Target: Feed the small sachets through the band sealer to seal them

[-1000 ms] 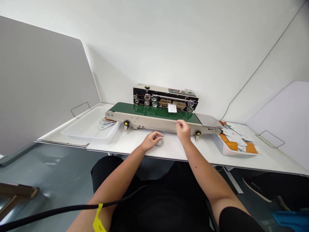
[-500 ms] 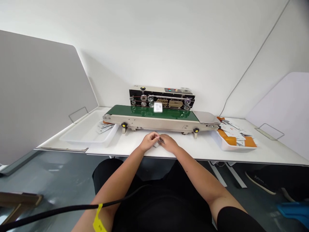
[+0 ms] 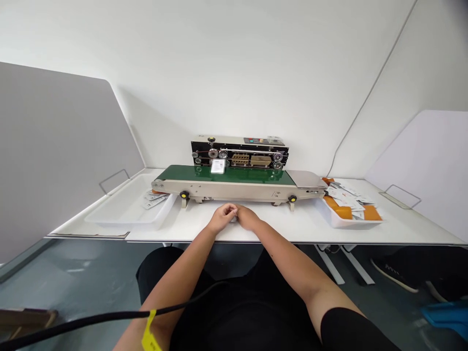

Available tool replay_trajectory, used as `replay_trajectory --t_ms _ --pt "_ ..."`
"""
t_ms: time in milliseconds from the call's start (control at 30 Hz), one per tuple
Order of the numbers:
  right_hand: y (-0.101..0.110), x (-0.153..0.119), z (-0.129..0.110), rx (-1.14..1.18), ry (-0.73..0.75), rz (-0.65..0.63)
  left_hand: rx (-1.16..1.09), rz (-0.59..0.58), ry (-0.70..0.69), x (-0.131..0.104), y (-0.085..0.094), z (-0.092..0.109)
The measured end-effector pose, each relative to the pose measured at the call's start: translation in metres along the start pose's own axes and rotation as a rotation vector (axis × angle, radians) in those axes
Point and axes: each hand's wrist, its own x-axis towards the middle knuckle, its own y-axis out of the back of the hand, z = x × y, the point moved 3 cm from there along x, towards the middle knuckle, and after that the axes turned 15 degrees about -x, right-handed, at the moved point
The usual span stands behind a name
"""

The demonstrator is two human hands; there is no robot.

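My left hand [image 3: 221,217] and my right hand [image 3: 247,217] meet just above the table's front edge, fingers curled in. Between them they grip a small silvery-white packet [image 3: 233,220], mostly covered by the fingers. Behind them stands a band sealer [image 3: 234,190] with a green conveyor belt [image 3: 248,176]. A white square packet [image 3: 218,166] with print on it stands at the sealing rollers, left of the machine's middle.
To the right, a clear plastic bin [image 3: 351,224] holds a heap of white and orange packets [image 3: 341,197]. Another clear bin [image 3: 120,222] at the left has several packets [image 3: 153,199] near the belt's end. Grey panels [image 3: 62,146] flank the white table [image 3: 278,231]. A black cable [image 3: 109,319] crosses my left arm.
The white packet at the sealer has travelled left along the belt. My hands have drawn closer together around the small packet, covering more of it. The view has shifted slightly.
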Motion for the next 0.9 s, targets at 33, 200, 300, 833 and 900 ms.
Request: replay_trajectory --t_ms 33,200,300,833,900 --pt "0.001 -0.001 0.001 -0.022 -0.019 0.001 0.008 0.011 0.005 0.0 0.0 0.0" --pt "0.008 -0.016 0.01 -0.002 -0.007 0.059 0.039 0.079 0.04 0.0 0.003 -0.004" --pt "0.015 -0.028 0.016 0.132 0.018 0.119 0.044 0.113 0.034 0.001 0.003 -0.003" --pt "0.016 -0.029 0.024 0.944 -0.397 0.332 -0.045 -0.029 0.105 0.001 -0.006 -0.007" --pt "0.015 -0.028 0.024 0.962 -0.391 0.292 -0.104 0.006 0.123 0.001 -0.005 -0.006"
